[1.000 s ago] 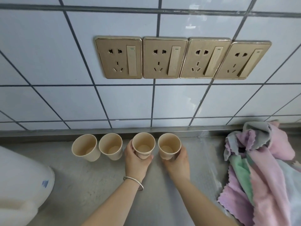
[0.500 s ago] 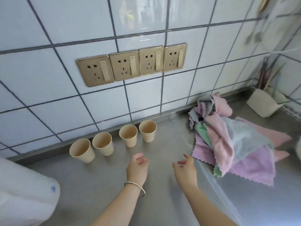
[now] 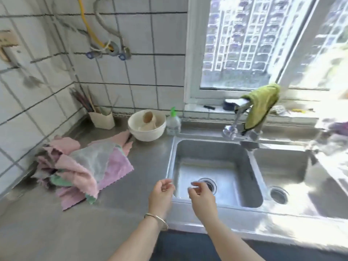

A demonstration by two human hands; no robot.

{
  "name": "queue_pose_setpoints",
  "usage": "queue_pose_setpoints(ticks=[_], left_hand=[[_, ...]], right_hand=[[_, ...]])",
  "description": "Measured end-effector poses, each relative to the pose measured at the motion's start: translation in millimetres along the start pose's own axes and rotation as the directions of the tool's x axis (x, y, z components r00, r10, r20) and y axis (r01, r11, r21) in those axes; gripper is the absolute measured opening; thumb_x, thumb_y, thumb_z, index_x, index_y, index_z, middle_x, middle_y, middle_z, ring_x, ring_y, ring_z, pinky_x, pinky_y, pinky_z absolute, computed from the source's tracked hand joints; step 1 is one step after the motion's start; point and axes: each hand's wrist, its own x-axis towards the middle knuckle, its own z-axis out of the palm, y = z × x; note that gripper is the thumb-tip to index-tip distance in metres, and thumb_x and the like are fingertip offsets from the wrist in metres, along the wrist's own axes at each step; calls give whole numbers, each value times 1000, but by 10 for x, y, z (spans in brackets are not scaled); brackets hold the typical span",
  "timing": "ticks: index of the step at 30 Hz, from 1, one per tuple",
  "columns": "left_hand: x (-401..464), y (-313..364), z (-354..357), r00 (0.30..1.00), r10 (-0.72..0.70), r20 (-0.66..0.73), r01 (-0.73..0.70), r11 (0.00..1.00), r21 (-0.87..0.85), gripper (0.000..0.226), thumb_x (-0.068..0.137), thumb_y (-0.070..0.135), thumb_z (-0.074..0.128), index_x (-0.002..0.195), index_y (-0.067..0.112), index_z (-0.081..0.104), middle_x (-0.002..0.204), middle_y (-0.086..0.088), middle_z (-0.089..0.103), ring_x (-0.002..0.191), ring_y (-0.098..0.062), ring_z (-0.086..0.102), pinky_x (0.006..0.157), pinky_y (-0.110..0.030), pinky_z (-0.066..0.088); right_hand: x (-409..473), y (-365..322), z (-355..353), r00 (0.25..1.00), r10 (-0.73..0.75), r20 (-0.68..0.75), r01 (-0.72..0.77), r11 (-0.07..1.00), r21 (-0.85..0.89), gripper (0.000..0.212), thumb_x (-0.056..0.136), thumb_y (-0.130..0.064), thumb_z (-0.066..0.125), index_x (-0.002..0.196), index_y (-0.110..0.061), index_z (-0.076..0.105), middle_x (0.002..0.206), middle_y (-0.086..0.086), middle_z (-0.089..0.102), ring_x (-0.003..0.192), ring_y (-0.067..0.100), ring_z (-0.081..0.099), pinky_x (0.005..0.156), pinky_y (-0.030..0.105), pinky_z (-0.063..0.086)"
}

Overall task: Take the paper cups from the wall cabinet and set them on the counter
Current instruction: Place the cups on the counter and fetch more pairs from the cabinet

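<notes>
The row of paper cups on the counter is out of view now, off to the left. My left hand (image 3: pixel 161 194), with a bracelet on the wrist, hangs over the steel counter (image 3: pixel 79 228) at the sink's front left corner, fingers loosely curled and holding nothing. My right hand (image 3: pixel 202 196) hovers beside it above the left sink basin (image 3: pixel 216 166), also loosely curled and empty. The two hands are a short gap apart. The wall cabinet does not show.
A heap of pink, grey and green cloths (image 3: pixel 84 166) lies left on the counter. Behind it stand a white bowl (image 3: pixel 146 127) with a cup-like thing inside, a chopstick holder (image 3: pixel 101 117) and a soap bottle (image 3: pixel 173 123). A tap (image 3: pixel 239 119) with a green rag sits above the double sink.
My hands let go of two cups set in the row by the wall and drew back. The view has swung right from the sockets to the sink, and the cups left the frame.
</notes>
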Motion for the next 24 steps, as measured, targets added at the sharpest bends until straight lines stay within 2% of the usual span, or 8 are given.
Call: queue_pose_setpoints(ticks=[4, 7, 10, 12, 15, 19, 21, 24], left_hand=[[-324, 312, 1300, 963, 59, 264, -67, 998, 21, 15, 85, 4, 59, 92, 16, 63, 86, -5, 61, 79, -21, 56, 78, -32, 44], [-812, 524, 2304, 897, 113, 428, -131, 991, 12, 20, 86, 0, 57, 104, 5, 62, 80, -1, 60, 74, -20, 54, 73, -30, 43], [-1457, 790, 3286, 769, 142, 623, -182, 983, 1, 18, 85, 1, 58, 92, 16, 61, 84, 0, 62, 83, -20, 56, 79, -34, 45], [-1893, 972, 3881, 686, 160, 710, -212, 977, -16, 19, 84, -1, 59, 87, 18, 60, 85, -4, 64, 81, -20, 55, 75, -33, 46], [-2502, 1214, 4621, 559, 193, 807, -281, 959, -35, 16, 84, 5, 61, 95, 17, 61, 96, -10, 66, 82, -19, 58, 75, -33, 48], [-3214, 1558, 5385, 403, 272, 874, -419, 904, -88, 18, 82, 13, 64, 99, 18, 63, 101, -8, 69, 93, -22, 64, 89, -41, 52], [-3495, 1758, 5740, 317, 308, 897, -482, 867, -127, 20, 80, 14, 65, 100, 17, 63, 100, -5, 70, 89, -19, 64, 81, -34, 54], [-3816, 2084, 6302, 193, 360, 913, -533, 820, -210, 18, 83, 13, 63, 100, 18, 62, 90, 2, 66, 75, -8, 61, 58, -10, 46]], right_hand=[[3, 344, -1307, 972, 67, -223, -47, 994, 95, 22, 88, -20, 54, 110, -16, 60, 93, 0, 63, 90, 19, 59, 75, 25, 37], [-103, 634, -2356, 926, 113, -359, -51, 983, 177, 19, 87, -19, 55, 105, -18, 60, 100, 3, 67, 95, 21, 61, 79, 25, 41], [-250, 860, -3393, 861, 117, -495, -23, 981, 191, 10, 87, -20, 56, 97, -21, 59, 97, 3, 67, 91, 20, 62, 75, 23, 39], [-372, 957, -4028, 807, 123, -577, -14, 982, 190, 10, 90, -21, 53, 99, -21, 58, 97, 1, 64, 93, 20, 61, 75, 23, 38], [-557, 1068, -4864, 704, 151, -694, 1, 977, 213, 9, 90, -21, 51, 98, -24, 56, 102, 2, 63, 99, 23, 62, 78, 25, 42], [-803, 1130, -5815, 590, 157, -792, 50, 972, 231, 14, 92, -24, 50, 104, -19, 57, 111, 6, 64, 102, 23, 61, 84, 31, 49], [-897, 1137, -6233, 523, 153, -839, 62, 974, 217, 20, 92, -27, 50, 108, -20, 59, 110, 2, 64, 103, 21, 61, 92, 38, 52], [-968, 1154, -6822, 387, 117, -915, 118, 977, 175, 10, 90, -25, 52, 97, -24, 60, 95, -1, 66, 90, 15, 63, 82, 33, 54]])
